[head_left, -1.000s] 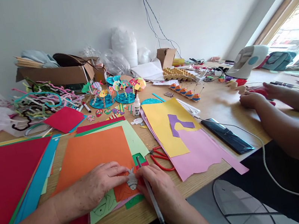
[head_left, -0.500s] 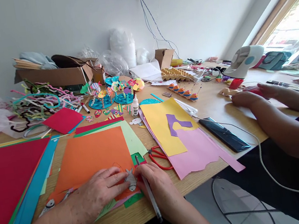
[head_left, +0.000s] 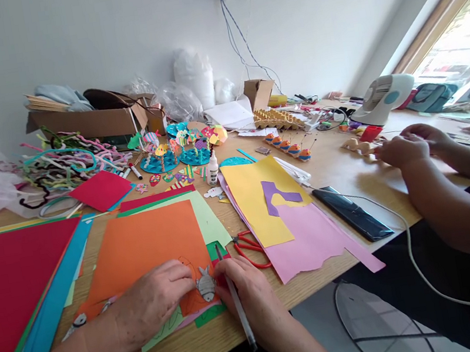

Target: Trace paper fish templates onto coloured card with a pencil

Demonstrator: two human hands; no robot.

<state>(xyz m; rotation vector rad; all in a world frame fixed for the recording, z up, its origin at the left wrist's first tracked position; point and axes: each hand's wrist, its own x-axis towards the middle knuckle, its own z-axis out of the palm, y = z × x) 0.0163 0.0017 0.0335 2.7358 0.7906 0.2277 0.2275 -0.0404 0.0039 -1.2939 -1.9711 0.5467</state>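
A grey fish cutout (head_left: 206,284) with drawn scales lies on an orange sheet (head_left: 150,234), close to that sheet's near right corner. Pen outlines show on the orange beside it. My left hand (head_left: 158,298) rests on the orange paper just left of the cutout, fingers bent and holding nothing. A clear pen (head_left: 239,306) is held in my right hand (head_left: 250,286), one end pointing up and away past the fingers. The right fingertips are at the paper's edge beside the fish; whether they touch the cutout I cannot tell.
Red-handled pliers (head_left: 251,249) lie right of my right hand, near yellow paper (head_left: 250,197) and pink paper (head_left: 312,241). A glue bottle (head_left: 212,169) stands behind. Coloured sheets (head_left: 17,264) lie left. Another person's hands (head_left: 408,145) work at the right, near a small fan (head_left: 383,99).
My left fingers have drawn back to the left, off the fish cutout, which shows more fully. My right hand and pen have hardly moved. The other person's hands have come together.
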